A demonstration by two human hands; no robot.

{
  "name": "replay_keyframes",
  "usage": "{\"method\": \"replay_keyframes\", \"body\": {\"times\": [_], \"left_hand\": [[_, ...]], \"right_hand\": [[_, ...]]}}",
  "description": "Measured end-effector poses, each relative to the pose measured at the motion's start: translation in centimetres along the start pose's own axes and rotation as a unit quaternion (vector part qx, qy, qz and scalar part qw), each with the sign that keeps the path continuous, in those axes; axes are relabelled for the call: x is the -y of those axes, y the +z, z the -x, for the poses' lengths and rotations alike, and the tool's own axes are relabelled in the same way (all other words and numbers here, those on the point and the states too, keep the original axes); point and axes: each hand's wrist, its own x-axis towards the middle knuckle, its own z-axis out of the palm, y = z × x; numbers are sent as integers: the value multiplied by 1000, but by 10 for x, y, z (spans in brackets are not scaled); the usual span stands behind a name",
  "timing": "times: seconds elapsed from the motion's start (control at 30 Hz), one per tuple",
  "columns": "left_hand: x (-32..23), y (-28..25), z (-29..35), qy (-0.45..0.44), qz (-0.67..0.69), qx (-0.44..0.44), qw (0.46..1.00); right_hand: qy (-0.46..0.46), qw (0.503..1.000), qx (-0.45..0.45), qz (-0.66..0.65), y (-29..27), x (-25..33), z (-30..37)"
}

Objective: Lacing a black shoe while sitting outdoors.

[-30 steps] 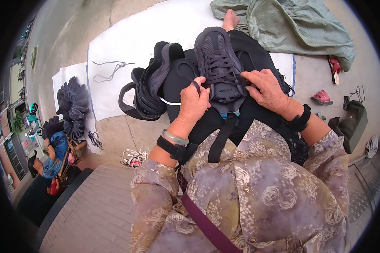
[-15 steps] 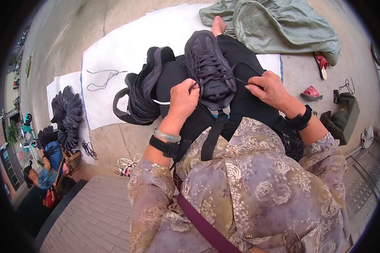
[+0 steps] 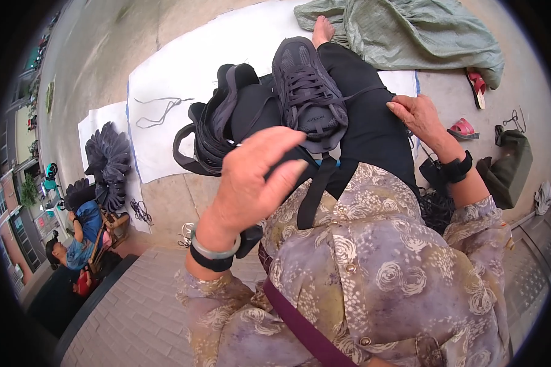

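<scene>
While the left hand (image 3: pixel 251 176) spreads its empty fingers (image 3: pixel 274 142), the right hand (image 3: pixel 421 117) pinches the thin dark fabric lace (image 3: pixel 362 93) — an even pull should snug the dark-grey mesh shoe (image 3: pixel 309 92).

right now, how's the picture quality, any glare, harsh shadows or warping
Head view: soft, even daylight with no harsh shadows on the white sheet, which looks very bright; head view: strong fisheye warping, bending the paving, with black corners; head view: the dark shoe is readable, while the left hand looms large, perhaps slightly soft.
</scene>
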Motion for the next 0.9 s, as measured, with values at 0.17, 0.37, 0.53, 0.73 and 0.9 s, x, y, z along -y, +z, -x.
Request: {"method": "replay_keyframes", "body": {"times": [0.17, 0.37, 0.53, 0.73, 0.9], "left_hand": [[-135, 4, -16, 327, 235, 209, 891], [-153, 8, -22, 391, 196, 241, 866], [-155, 13, -15, 395, 200, 239, 864], [-168, 29, -12, 401, 222, 217, 862], [-169, 29, -11, 417, 216, 222, 854]], "right_hand": [[-138, 984, -99, 44, 15, 14, -15], [-248, 955, -162, 31, 29, 34, -37], [-191, 980, -31, 43, 38, 53, -43], [-139, 983, 34, -114, 30, 62, -34], [-243, 960, 108, -90, 37, 64, -21]]}}
